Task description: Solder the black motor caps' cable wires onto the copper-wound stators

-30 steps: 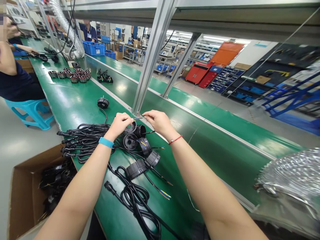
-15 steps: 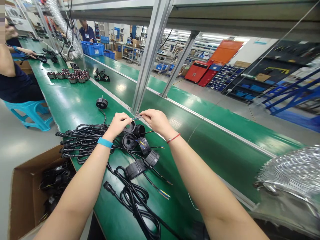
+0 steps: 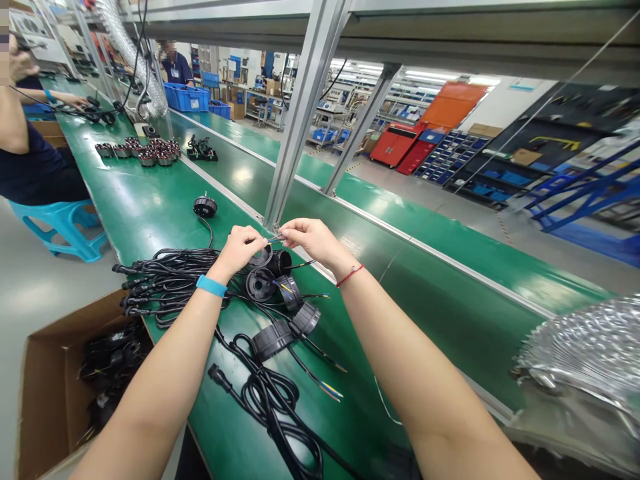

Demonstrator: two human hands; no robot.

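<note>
A green bench (image 3: 160,220) runs from the upper left of the frame down to the bottom centre, with an open cardboard box (image 3: 45,373) at the lower left, close against its edge, probably so that its contents lie within easy reach. A bundle of black cables (image 3: 170,273) lies left of centre, plugs facing the bench's near edge, which seems to leave their other ends toward the middle; a looser coiled cable (image 3: 270,393) lies at the bottom centre. Dark ribbed caps (image 3: 273,339) sit in a loose row at the centre, some apparently threaded on cables. Above them, the left hand (image 3: 241,250) and the right hand (image 3: 311,240) face each other, each closed in a fingertip pinch on thin coloured wires (image 3: 273,239) just above the frame's middle, likely so that the short strands stay steady between them. The fingers cover the wire tips and how the strands meet, and the left hand hides where their cable runs. The box's dark contents blur together, and the coiled cable is cut off by the bottom edge.
</note>
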